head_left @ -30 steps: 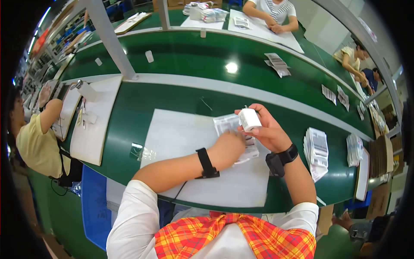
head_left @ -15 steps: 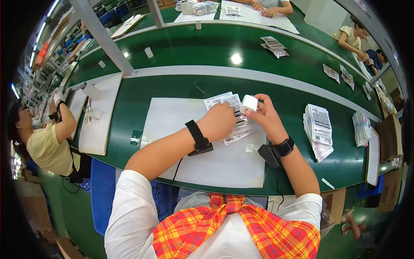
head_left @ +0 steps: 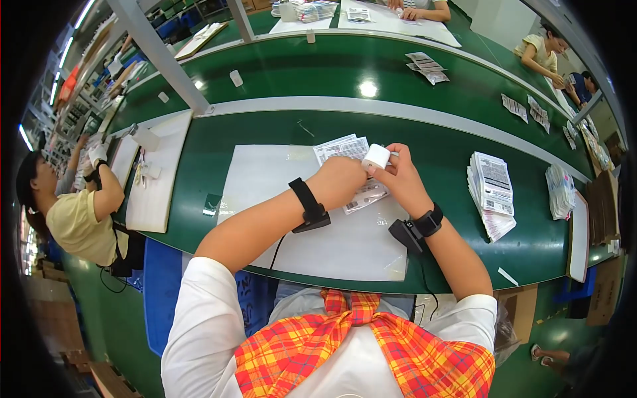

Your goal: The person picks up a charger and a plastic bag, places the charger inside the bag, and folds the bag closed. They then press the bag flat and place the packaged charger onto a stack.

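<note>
My right hand (head_left: 403, 178) pinches a small white block (head_left: 377, 156) with rounded edges, shaped like a charger, between thumb and fingers. Close against its lower left side, my left hand (head_left: 342, 182) is closed, knuckles up. Its fingertips are hidden, so what they hold cannot be made out. Printed clear packets (head_left: 342, 147) lie below both hands, partly covered by them. Under these is a white work sheet (head_left: 265, 199) on the green bench.
On the right lies a stack of printed packets (head_left: 494, 189), with a clear bag bundle (head_left: 561, 191) farther right. A metal rail (head_left: 371, 105) crosses behind. At left a co-worker (head_left: 79, 219) sits by a white board (head_left: 158, 189). A blue bin (head_left: 162, 292) stands below.
My left hand has moved right, up to the white block. The block has shifted slightly left and tilted in my right hand.
</note>
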### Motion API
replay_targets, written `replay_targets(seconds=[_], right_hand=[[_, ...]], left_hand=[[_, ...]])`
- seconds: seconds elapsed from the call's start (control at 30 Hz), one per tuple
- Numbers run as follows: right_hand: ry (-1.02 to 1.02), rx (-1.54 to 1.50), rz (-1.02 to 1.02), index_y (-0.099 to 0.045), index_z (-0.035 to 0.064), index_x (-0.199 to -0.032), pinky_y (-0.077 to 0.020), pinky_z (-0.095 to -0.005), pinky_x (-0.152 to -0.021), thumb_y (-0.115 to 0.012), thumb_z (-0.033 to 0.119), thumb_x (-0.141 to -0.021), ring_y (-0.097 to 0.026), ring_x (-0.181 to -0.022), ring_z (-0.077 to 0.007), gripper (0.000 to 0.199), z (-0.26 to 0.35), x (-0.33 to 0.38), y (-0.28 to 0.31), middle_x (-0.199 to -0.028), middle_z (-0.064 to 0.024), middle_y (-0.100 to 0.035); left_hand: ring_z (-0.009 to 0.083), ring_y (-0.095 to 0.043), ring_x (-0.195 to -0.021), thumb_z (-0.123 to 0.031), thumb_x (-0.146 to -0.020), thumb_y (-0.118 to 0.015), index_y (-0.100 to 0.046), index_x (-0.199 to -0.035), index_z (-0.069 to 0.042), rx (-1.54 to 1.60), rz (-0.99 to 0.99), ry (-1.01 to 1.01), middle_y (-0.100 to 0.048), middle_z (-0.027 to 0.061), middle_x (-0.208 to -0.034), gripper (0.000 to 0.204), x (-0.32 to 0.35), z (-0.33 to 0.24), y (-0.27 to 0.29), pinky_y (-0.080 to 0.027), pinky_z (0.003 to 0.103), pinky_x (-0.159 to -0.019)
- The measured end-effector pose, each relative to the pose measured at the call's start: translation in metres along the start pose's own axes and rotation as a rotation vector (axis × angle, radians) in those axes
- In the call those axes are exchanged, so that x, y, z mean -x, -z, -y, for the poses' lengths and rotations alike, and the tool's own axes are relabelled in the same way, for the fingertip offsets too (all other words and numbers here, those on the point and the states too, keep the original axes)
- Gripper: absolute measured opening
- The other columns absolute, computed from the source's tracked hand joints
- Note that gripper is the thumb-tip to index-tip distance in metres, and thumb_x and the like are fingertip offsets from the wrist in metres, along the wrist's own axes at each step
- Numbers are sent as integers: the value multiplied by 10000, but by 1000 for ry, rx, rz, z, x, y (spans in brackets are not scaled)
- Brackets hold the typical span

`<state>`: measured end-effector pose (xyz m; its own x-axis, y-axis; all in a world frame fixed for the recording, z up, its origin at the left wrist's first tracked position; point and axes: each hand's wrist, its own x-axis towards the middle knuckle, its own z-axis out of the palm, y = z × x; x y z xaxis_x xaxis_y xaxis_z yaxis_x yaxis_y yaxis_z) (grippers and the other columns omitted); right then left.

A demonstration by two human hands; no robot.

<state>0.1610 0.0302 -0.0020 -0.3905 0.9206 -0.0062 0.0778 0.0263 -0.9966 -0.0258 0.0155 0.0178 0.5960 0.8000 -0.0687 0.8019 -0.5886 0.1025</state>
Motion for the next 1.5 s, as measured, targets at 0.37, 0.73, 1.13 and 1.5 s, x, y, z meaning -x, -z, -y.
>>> replay_targets(seconds=[0.37, 0.73, 1.13, 1.5], right_hand=[[49, -16, -82, -327, 37, -1263, -491, -300, -890, -708, 153, -883, -614, -1052, -184, 551, -1, 5, 8, -1165, -164, -621], [206, -111, -15, -315, 53, -1299, -480, -279, -857, -639, 130, -919, -610, -972, -167, 505, -5, 29, 9, -1095, -132, -614], [203, 728, -71, -447, 15, -1205, -475, -394, -920, -764, 171, -770, -602, -1034, -316, 560, 2, 30, 6, -1124, -177, -630], [242, 780, -56, -508, 38, -1024, -427, -476, -895, -777, 103, -699, -567, -993, -371, 427, 14, 14, -12, -1010, -162, -603]], left_hand=[[319, -669, -830, -93, -755, -647, -714, -793, -43, -148, -235, -119, -671, 136, -834, 91, 4, 2, -1, -538, 420, -692], [342, -675, -746, -152, -822, -609, -686, -819, -33, 110, -276, 68, -674, 152, -786, 142, -12, -36, -32, -537, 436, -655], [395, -457, -1280, -163, -892, -565, -532, -1294, 38, 210, -238, 134, -497, 257, -1349, 451, -8, 12, -32, -439, 442, -1011], [468, -287, -1404, -169, -887, -584, -399, -1423, 23, 418, -215, 204, -321, 291, -1507, 599, -2, -11, -23, -266, 507, -1154]])
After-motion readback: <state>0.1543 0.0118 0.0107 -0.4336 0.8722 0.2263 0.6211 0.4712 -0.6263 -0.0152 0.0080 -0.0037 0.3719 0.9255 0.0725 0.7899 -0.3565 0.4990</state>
